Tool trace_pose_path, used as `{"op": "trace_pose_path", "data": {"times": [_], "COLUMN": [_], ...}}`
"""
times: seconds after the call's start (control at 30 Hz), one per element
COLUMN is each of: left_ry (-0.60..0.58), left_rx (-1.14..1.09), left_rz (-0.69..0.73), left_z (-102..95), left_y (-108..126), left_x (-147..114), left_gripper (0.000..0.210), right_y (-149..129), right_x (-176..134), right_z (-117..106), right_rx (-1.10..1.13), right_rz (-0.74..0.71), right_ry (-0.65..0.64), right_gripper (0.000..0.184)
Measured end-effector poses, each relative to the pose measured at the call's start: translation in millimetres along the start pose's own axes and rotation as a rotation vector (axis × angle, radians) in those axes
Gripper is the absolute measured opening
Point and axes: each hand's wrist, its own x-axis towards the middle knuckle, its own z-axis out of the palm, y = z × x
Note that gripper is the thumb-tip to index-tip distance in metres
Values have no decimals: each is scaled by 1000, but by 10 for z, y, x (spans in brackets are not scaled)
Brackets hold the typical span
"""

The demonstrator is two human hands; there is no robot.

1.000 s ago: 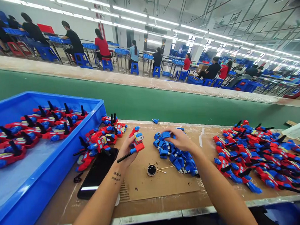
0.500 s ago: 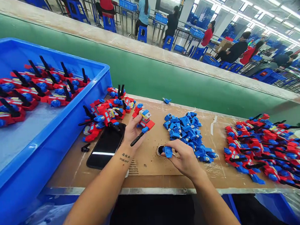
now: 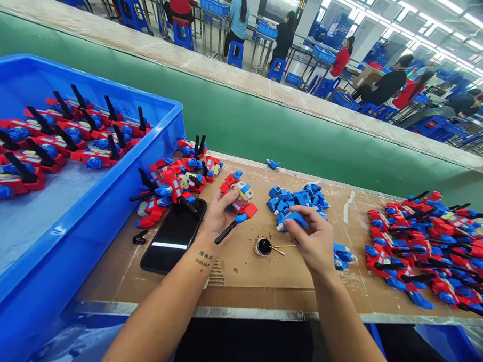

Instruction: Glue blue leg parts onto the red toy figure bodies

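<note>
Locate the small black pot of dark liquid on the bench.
The black pot sits on the cardboard mat at centre, between the left hand and right hand.

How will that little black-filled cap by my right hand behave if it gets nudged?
The small cap sits low and round, so it would likely slide rather than tip. It looks light, so easily knocked. Dark specks on the cardboard around it suggest the contents splash out readily.

Left hand gripping red-and-blue toy robot; right hand pinching blue part beside small black pot on table.
</note>
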Motion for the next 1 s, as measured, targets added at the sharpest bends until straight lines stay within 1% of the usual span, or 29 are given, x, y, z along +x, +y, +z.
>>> {"op": "trace_pose_path", "data": {"times": [0.07, 0.13, 0.2, 0.33, 0.43, 0.53, 0.6, 0.67, 0.73, 0.83, 0.9, 0.97, 1.0], "left_ry": [-29, -42, -49, -6, 33, 53, 52, 34, 58, 178, 252, 277, 274], "left_rx": [32, 70, 109, 161, 172, 209, 248, 299, 363, 437, 479, 551, 612], "left_rz": [-15, -32, -57, -86, -111, -101, -50, -3, 28, 48, 39, 17, 22], "left_z": [12, 29, 50, 106, 151, 178, 185, 195, 209, 198, 146, 80, 54], "left_y": [-36, -79, -117, -158, -157, -147, -148, -162, -188, -226, -233, -215, -197], "left_x": [-33, -78, -125, -193, -217, -236, -260, -301, -356, -411, -386, -314, -275], "left_gripper": [58, 60, 58, 60, 66, 65, 60, 54, 53, 62, 70, 74, 72], "right_y": [-104, -184, -228, -229, -214, -208, -209, -216, -224, -175, -88, 3, 38], "right_x": [72, 142, 197, 233, 206, 176, 160, 132, 77, -30, -48, 7, 57], "right_z": [28, 107, 214, 378, 404, 388, 375, 366, 368, 414, 469, 509, 515], "right_rx": [129, 229, 295, 346, 281, 151, 9, -143, -246, -291, -300, -310, -314], "right_rz": [18, -2, -27, -33, -44, -96, -163, -264, -373, -471, -529, -595, -622], "right_ry": [78, 112, 103, 10, -23, -31, -34, -27, 5, 78, 146, 191, 193], "right_gripper": [28, 27, 26, 25, 22, 18, 15, 12, 12, 15, 18, 23, 26]}}
